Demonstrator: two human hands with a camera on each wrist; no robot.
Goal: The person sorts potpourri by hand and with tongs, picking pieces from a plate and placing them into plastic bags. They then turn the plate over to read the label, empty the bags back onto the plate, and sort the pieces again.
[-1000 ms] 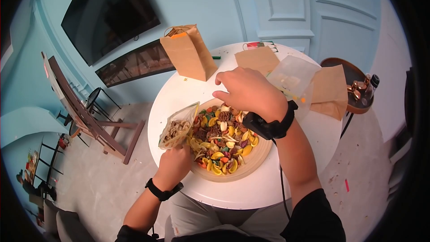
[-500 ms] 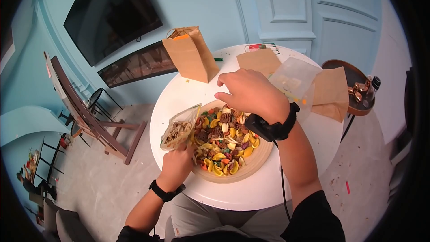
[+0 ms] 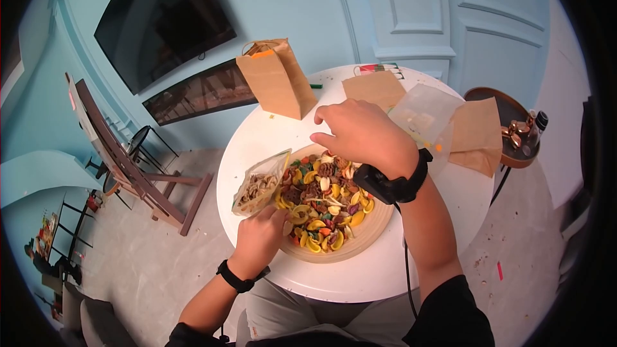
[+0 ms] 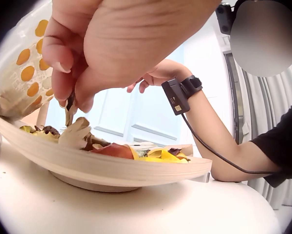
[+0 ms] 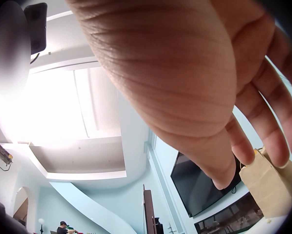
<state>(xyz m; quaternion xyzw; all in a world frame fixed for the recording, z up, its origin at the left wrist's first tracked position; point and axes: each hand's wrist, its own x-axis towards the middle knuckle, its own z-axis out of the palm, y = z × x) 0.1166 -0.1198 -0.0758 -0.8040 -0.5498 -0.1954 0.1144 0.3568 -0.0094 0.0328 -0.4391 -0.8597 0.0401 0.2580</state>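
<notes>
A round wooden dish (image 3: 379,231) on the white table holds a heap of mixed potpourri (image 3: 321,202): yellow curled pieces, small pine cones, and red and green bits. Against its left rim leans an open clear plastic bag (image 3: 259,186) of pale brown dried pieces. My left hand (image 3: 257,243) is over the dish's left edge, beside the bag's mouth. Between thumb and fingertips it pinches a thin brownish dried piece (image 4: 70,110), just above the potpourri. My right hand (image 3: 366,136) hovers over the far side of the dish, fingers loosely bent and holding nothing.
A brown paper bag (image 3: 277,80) stands at the back of the table. Flat paper bags (image 3: 477,135) and a translucent plastic bag (image 3: 424,112) lie at the right. Beyond is a small round side table (image 3: 514,148) with a bottle. A wooden easel (image 3: 138,160) stands left.
My left hand has moved right, from the bag's lower edge to over the dish's left rim, and a pale piece now shows at its fingertips. The right hand keeps its pose.
</notes>
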